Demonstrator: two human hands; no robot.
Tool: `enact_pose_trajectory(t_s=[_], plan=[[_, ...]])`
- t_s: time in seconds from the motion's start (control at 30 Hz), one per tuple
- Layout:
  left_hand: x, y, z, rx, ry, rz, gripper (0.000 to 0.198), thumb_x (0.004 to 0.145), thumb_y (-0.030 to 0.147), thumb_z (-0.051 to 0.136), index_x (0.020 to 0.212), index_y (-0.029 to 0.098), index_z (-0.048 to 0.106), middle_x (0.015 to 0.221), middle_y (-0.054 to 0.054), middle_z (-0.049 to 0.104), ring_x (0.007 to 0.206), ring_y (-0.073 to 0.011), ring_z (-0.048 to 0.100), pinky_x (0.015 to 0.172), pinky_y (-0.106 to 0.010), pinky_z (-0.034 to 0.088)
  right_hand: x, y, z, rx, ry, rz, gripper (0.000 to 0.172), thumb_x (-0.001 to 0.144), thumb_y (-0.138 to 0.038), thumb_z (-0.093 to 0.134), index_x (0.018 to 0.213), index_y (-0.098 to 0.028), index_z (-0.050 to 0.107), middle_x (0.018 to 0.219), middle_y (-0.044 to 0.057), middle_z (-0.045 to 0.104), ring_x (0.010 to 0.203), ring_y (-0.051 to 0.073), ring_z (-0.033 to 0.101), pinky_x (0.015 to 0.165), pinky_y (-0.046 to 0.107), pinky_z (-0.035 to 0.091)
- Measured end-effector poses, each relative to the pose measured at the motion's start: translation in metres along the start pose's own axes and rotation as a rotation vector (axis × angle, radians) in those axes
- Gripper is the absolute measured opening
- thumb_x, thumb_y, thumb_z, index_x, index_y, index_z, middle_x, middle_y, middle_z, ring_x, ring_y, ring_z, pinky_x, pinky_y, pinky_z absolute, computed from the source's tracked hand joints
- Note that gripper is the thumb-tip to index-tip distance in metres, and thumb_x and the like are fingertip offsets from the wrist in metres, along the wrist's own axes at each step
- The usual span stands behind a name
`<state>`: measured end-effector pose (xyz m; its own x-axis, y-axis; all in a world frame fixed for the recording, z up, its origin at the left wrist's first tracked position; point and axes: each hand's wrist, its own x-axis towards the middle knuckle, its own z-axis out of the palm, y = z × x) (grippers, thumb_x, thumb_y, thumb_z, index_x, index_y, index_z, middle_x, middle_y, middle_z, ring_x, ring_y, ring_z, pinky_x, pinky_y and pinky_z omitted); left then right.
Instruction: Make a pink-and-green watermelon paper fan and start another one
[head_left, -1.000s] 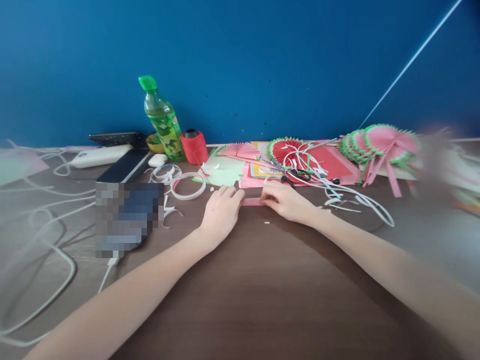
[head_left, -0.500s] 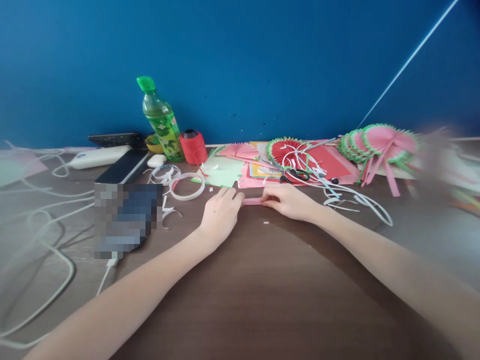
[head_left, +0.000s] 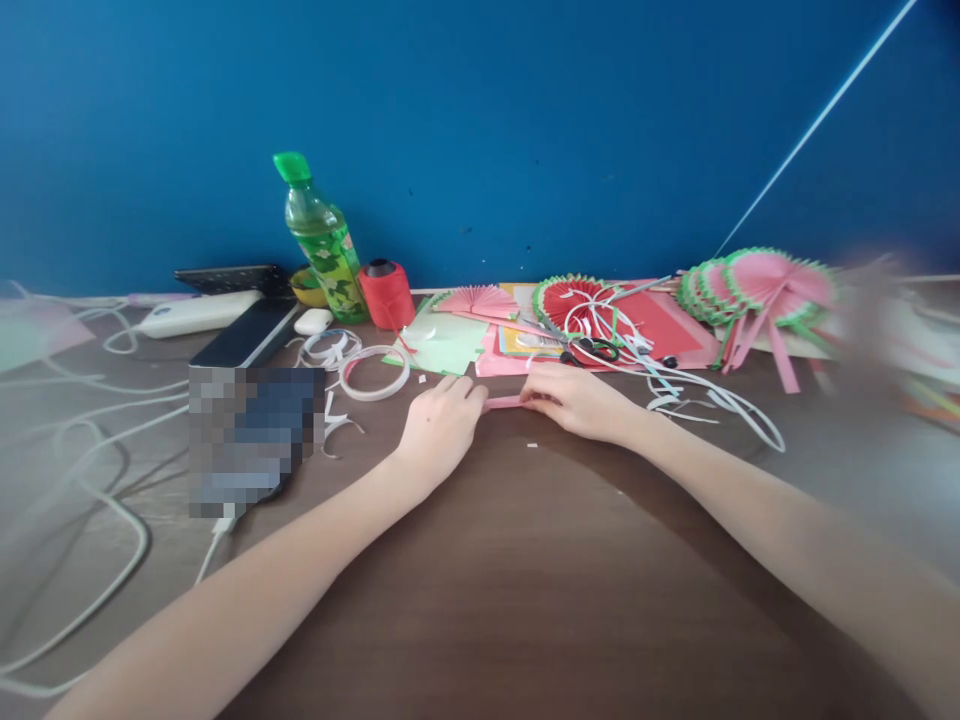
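A narrow folded pink paper strip (head_left: 504, 403) lies on the brown table (head_left: 525, 580), held at both ends. My left hand (head_left: 440, 422) has its fingers curled on the strip's left end. My right hand (head_left: 576, 400) pinches the right end. Just behind the hands lie black-handled scissors (head_left: 592, 350) on sheets of pink and red paper (head_left: 660, 335).
Folded paper fans (head_left: 757, 285) are piled at the back right, another pink fan (head_left: 480, 298) at centre. A green bottle (head_left: 322, 240), red thread spool (head_left: 388, 292), tape ring (head_left: 375, 372), white paper strips (head_left: 720, 405), a phone on a cable (head_left: 255, 430) and white cords (head_left: 90, 480) fill the left.
Both hands stay on the pink strip; my right hand has shifted slightly along it. Nothing else has moved.
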<state>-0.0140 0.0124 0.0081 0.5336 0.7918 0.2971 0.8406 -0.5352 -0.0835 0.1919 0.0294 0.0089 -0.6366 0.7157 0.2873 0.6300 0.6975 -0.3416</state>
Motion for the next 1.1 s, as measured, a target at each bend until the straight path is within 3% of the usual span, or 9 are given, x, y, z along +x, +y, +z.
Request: enact_pose_trajectory(t_s=[0.2,0.33,0.47,0.7,0.9,1.1], plan=[[0.008,-0.005,0.002,-0.332,-0.078,-0.167,0.011,0.085,0.018,0.048,0.076,0.018,0.054,0.08,-0.003,0.059,0.079,-0.0183,0.054,0.07,-0.029,0.04,0.005,0.0,0.002,0.05,0.016,0.111,0.012,0.082,-0.012,0.05,0.072,-0.017,0.056,0.075,0.003,0.059,0.073,0.015,0.053,0.068,0.027,0.039],[0.009,-0.006,0.006,-0.412,-0.038,-0.161,0.009,0.083,0.014,0.048,0.077,0.017,0.052,0.081,-0.003,0.054,0.08,-0.0176,0.051,0.074,-0.028,0.041,0.004,0.002,0.005,0.123,0.044,0.139,0.012,0.081,-0.012,0.051,0.071,-0.017,0.054,0.073,0.002,0.056,0.07,0.014,0.051,0.066,0.026,0.038],[0.009,-0.006,0.007,-0.329,-0.016,-0.118,0.011,0.084,0.014,0.047,0.075,0.017,0.054,0.083,-0.004,0.052,0.081,-0.0178,0.05,0.075,-0.029,0.042,0.004,0.005,0.009,0.143,0.074,0.089,0.014,0.082,-0.011,0.05,0.069,-0.017,0.052,0.074,0.002,0.051,0.072,0.015,0.049,0.068,0.028,0.038],[0.001,0.003,0.005,0.043,0.022,0.055,0.019,0.085,0.007,0.041,0.085,0.016,0.058,0.083,-0.006,0.057,0.082,-0.0207,0.051,0.065,-0.031,0.041,0.003,0.008,0.014,0.048,0.111,0.019,0.014,0.083,-0.011,0.05,0.071,-0.016,0.055,0.078,0.004,0.05,0.077,0.017,0.048,0.071,0.031,0.038],[-0.006,0.011,-0.003,0.113,-0.017,0.116,0.022,0.083,0.004,0.041,0.086,0.014,0.06,0.082,-0.006,0.059,0.078,-0.0202,0.053,0.057,-0.03,0.04,0.0,0.003,0.016,-0.1,0.139,-0.084,0.02,0.086,-0.011,0.043,0.073,-0.015,0.058,0.076,0.006,0.054,0.074,0.017,0.048,0.069,0.03,0.039],[-0.005,0.011,0.0,0.138,0.016,0.141,0.022,0.086,0.008,0.041,0.087,0.012,0.062,0.08,-0.007,0.059,0.08,-0.0204,0.054,0.063,-0.031,0.043,-0.004,-0.003,0.014,-0.217,0.127,-0.138,0.017,0.086,-0.02,0.049,0.075,-0.013,0.06,0.077,0.007,0.056,0.074,0.018,0.049,0.068,0.03,0.04]])
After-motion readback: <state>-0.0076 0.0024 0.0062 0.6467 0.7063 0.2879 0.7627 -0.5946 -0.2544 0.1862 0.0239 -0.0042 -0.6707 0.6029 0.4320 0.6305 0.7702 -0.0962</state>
